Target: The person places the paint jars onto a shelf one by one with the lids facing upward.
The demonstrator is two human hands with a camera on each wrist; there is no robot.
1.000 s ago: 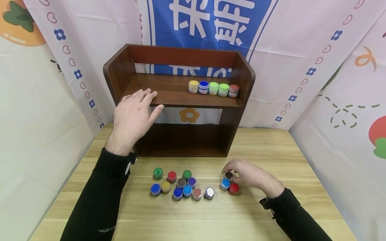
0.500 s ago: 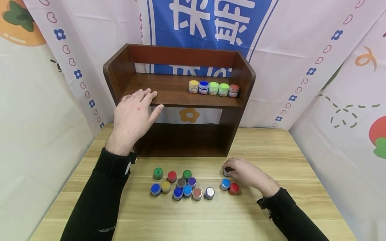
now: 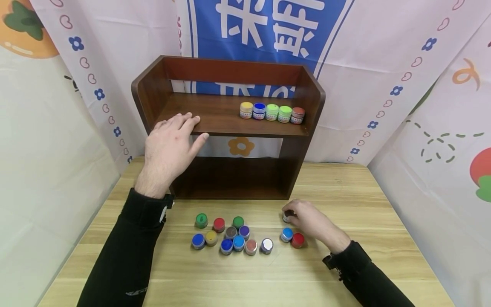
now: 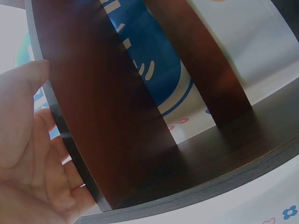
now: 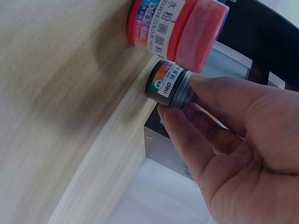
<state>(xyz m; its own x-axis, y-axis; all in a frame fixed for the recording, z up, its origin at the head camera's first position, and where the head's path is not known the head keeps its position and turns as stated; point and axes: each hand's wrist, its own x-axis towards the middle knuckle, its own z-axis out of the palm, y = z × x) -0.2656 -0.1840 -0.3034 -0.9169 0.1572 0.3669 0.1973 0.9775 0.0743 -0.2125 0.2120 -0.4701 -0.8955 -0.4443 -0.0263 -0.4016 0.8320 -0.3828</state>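
Observation:
My left hand point(image 3: 168, 143) rests at the left end of a dark wooden shelf unit point(image 3: 234, 132); its fingers lie over the upper board and its thumb is at the front edge, also seen in the left wrist view. My right hand point(image 3: 312, 217) pinches a small dark-lidded paint jar point(image 5: 169, 85) by the lid between thumb and fingers. In the head view the fingers partly cover this jar. Close by stand a light blue-lidded jar point(image 3: 286, 235) and a red jar point(image 3: 297, 240). A red jar point(image 5: 175, 30) looms large in the right wrist view.
On the upper shelf, toward the right, a row of paint jars point(image 3: 272, 112) has yellow, blue, green and brown-red lids. Several more jars point(image 3: 231, 233) stand in a loose cluster on the wooden table point(image 3: 245, 281), left of the right hand. Printed cloth point(image 3: 345, 64) hangs behind.
My right hand has moved slightly left and toward the shelf unit, taking the dark-lidded jar away from the blue-lidded and red jars. My left hand has stayed put.

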